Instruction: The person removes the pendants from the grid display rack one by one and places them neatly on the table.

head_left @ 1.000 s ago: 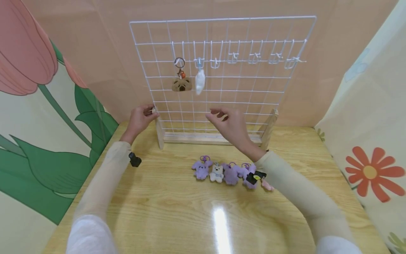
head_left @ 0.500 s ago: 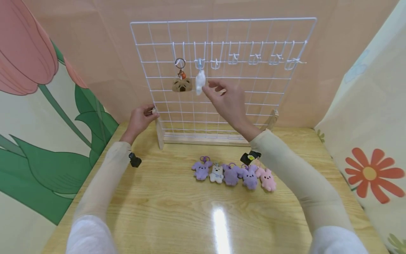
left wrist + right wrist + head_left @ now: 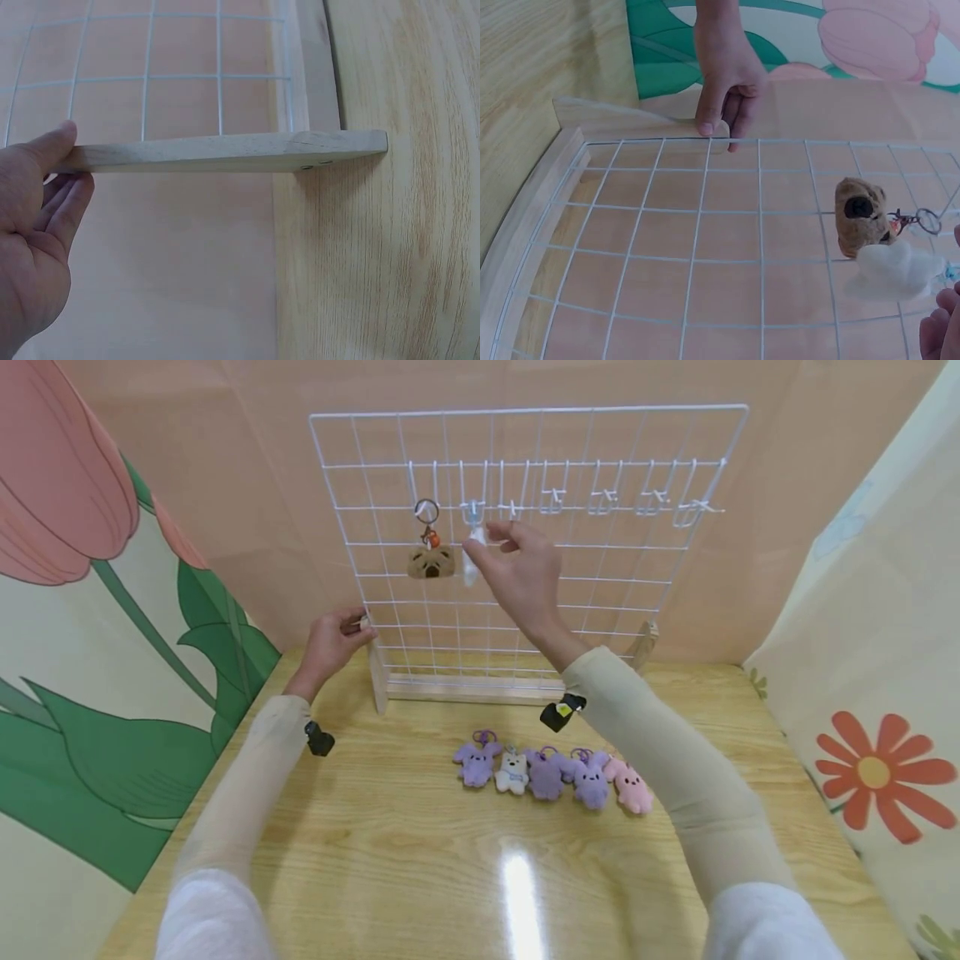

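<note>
My left hand (image 3: 330, 642) grips the top of the rack's left wooden foot (image 3: 210, 150) between thumb and fingers. Up at the white wire grid rack (image 3: 525, 406), my right hand (image 3: 521, 578) is beside a white plush keychain (image 3: 470, 573) hanging from a hook by a light blue clasp (image 3: 473, 511). Thumb and forefinger are apart, overlapping the keychain's upper part in the head view. The right wrist view has only some fingertips (image 3: 946, 311) at its edge, close to the clasp. Left of this hangs a brown plush bear-head keychain (image 3: 431, 562) on a dark ring.
Several white hooks (image 3: 553, 497) line the grid to the right. In front of the rack, a row of plush keychains lies on the wooden table (image 3: 390, 860): purple ones (image 3: 476, 764), a cream bear (image 3: 512, 772) and a pink one (image 3: 633, 787).
My right hand has risen and moved left from in front of the lower grid to the white keychain, uncovering the pink plush on the table. My left hand has kept its grip on the wooden foot.
</note>
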`<state>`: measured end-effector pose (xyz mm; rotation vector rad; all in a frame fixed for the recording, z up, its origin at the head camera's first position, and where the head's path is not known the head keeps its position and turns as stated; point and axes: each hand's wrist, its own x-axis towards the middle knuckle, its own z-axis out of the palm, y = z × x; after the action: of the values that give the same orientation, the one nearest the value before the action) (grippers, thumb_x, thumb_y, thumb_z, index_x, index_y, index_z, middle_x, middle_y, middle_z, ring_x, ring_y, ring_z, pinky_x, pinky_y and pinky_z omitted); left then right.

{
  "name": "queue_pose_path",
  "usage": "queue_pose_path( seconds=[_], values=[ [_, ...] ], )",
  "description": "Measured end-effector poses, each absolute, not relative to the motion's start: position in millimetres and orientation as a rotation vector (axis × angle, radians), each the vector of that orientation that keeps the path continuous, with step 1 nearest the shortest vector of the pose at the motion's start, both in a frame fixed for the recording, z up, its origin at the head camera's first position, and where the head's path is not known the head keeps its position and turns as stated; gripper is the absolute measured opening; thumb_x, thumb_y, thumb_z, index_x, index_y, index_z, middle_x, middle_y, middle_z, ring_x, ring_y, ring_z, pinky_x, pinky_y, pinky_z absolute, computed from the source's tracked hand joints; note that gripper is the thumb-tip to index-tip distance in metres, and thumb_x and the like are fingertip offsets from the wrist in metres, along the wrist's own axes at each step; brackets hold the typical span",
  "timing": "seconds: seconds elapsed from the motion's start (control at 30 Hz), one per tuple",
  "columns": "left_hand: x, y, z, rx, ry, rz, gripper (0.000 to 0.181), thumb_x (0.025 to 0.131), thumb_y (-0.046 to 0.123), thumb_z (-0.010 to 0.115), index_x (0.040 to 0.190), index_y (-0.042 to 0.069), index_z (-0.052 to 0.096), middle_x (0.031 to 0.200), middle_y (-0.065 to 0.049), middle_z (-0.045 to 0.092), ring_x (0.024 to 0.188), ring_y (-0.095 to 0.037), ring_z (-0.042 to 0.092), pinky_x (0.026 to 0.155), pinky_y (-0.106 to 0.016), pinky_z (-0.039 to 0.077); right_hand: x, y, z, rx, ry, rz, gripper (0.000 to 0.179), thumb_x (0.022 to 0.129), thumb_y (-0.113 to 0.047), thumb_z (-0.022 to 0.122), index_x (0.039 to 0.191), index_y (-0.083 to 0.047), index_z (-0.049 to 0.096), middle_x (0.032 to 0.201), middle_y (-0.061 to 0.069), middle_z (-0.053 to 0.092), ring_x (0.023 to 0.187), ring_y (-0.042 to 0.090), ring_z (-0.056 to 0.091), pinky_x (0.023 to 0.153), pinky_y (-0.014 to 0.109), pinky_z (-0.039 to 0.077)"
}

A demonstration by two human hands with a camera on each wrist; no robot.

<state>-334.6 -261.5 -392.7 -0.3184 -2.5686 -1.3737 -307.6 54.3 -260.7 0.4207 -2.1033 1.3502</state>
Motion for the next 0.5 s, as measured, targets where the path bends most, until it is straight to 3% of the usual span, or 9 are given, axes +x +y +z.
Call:
queue_pose_path(
  seconds=[0.2,0.5],
  values=[
    [-333.7,-261.8,-394.0,-0.323,-2.574,-1.38,0.053,0.098,0.017,0.072,0.141,-0.008,0.055,0.137,-0.026,0.061,0.123,-0.039,0.063,0.098,-0.044,0.058,-316.7,45.5,-264.3,0.39,-2.107,1.398,0.041,0.084,-0.032,0.086,0.116,-0.007,0.075,0.111,0.007,0.074,0.098,0.025,0.065,0.084,0.023,0.05],
    [-334.2,-260.1,-392.3,-0.306,-2.569,-1.381,0.051,0.097,0.015,0.072,0.141,-0.006,0.056,0.137,-0.025,0.062,0.123,-0.036,0.064,0.098,-0.043,0.058,-325.1,38.6,-263.3,0.338,-2.111,1.355,0.039,0.085,-0.034,0.086,0.112,-0.008,0.074,0.106,0.005,0.074,0.09,0.016,0.062,0.082,0.021,0.047]
  ],
)
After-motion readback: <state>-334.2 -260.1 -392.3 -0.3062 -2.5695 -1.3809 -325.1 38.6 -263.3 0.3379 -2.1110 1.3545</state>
